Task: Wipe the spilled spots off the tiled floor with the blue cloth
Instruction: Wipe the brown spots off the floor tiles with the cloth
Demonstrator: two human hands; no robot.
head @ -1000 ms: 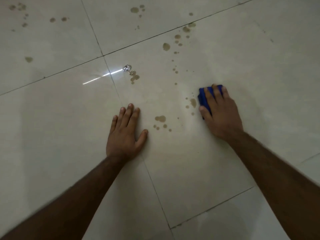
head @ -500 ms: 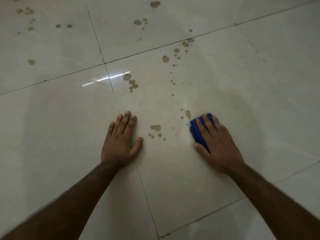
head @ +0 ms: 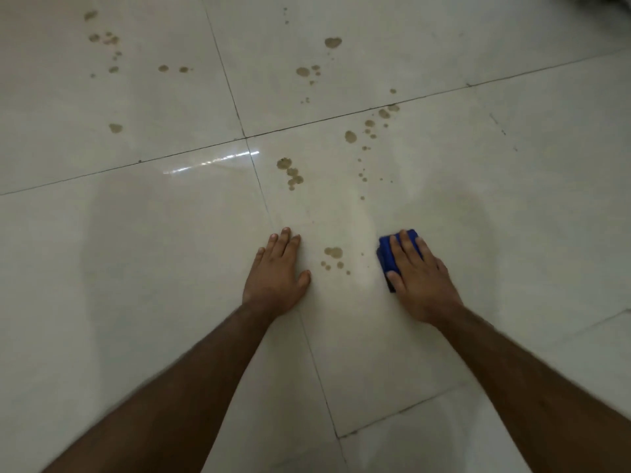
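Note:
My right hand (head: 418,273) lies flat on the folded blue cloth (head: 387,256) and presses it onto the pale tiled floor (head: 136,268); only the cloth's left and far edges show. A small cluster of brown spots (head: 334,253) sits between my two hands, just left of the cloth. My left hand (head: 276,273) rests flat on the floor with fingers straight, beside a grout line. More brown spots (head: 291,172) trail away toward the far tiles, with further spots (head: 351,136) near the grout crossing.
Scattered spots (head: 109,40) mark the far left tile and others (head: 333,42) the far middle tile. Dark grout lines (head: 244,134) cross ahead of my hands. A bright light reflection (head: 211,162) glints on the glossy tile.
My right hand has drawn the blue cloth back toward me over the small spots that lay beside it; they no longer show. The view has tilted, revealing more far floor. My left hand stays planted.

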